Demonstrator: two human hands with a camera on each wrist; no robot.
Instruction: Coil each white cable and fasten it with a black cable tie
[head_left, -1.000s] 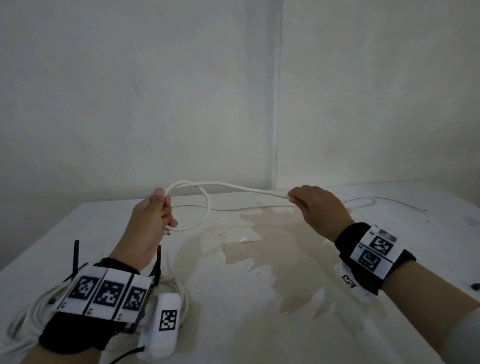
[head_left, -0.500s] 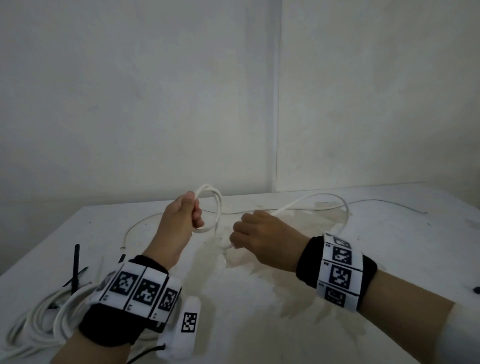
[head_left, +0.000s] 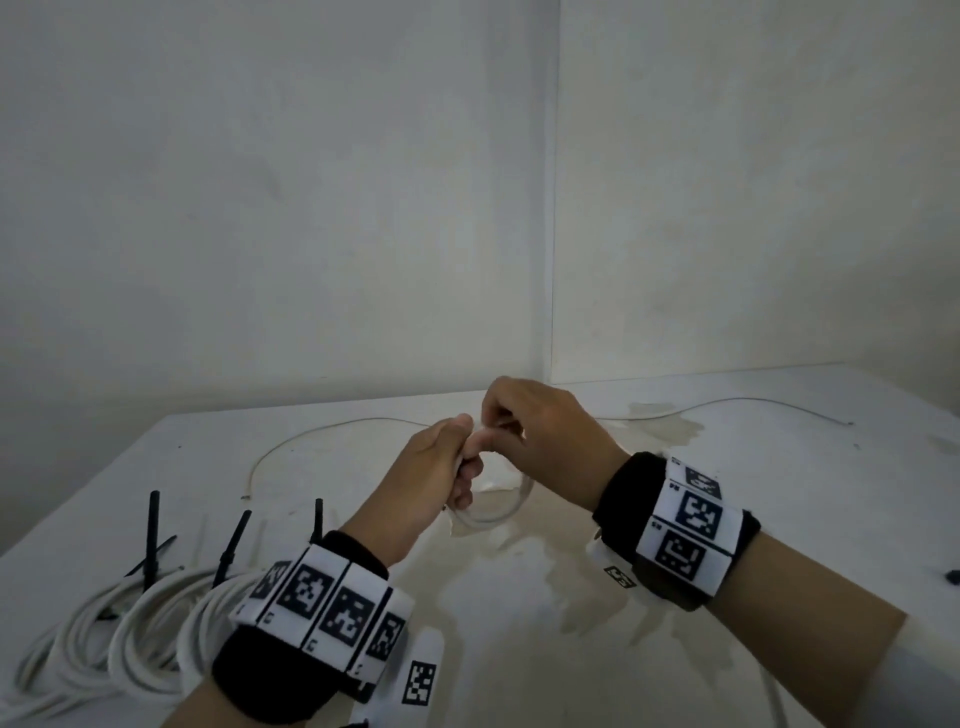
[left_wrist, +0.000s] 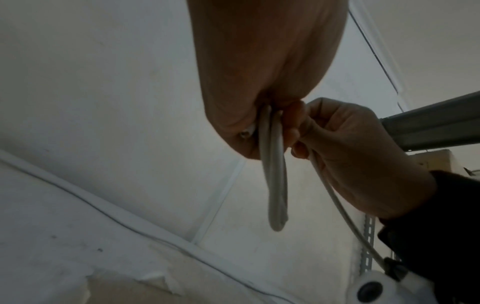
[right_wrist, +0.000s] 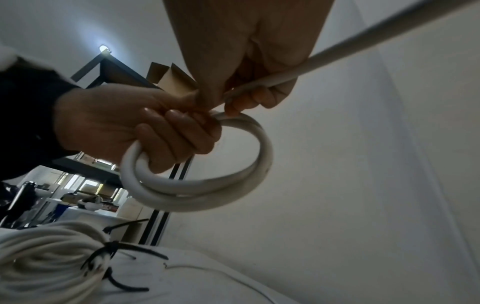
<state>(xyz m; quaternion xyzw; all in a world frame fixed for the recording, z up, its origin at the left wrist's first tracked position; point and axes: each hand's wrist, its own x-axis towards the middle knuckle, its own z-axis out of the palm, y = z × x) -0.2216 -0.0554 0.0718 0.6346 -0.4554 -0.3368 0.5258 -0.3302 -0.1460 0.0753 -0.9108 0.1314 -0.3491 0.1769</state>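
- Left hand (head_left: 423, 480) grip: fingers curled round a small coil of round white plastic-sheathed cable (right_wrist: 207, 185), two turns lying side by side; the coil hangs below the fist, clear of the counter (head_left: 519, 649).
- Right hand (head_left: 545, 431) grip: thumb and fingers pinch the running length of the same cable just beside the left hand; the two hands touch at the knuckles.
- From the right hand's grip the cable runs back under the right wrist, as the left wrist view shows.
- One cut end of the cable (left_wrist: 245, 133) protrudes at the heel of the left palm.
- A slack stretch of thin white line (head_left: 311, 436) lies on the white, stained counter beyond the hands, curving towards the left; whether it joins the held cable cannot be told.
- At the near left of the counter lie several finished coils of white cable (head_left: 119, 639), each bound with a black plastic cable tie (head_left: 153, 540) whose tail stands upright.
- Both wrists carry black bands with white square-coded markers (head_left: 332, 608).
- Behind the counter, plain pale walls (head_left: 260, 208) meet in a corner.
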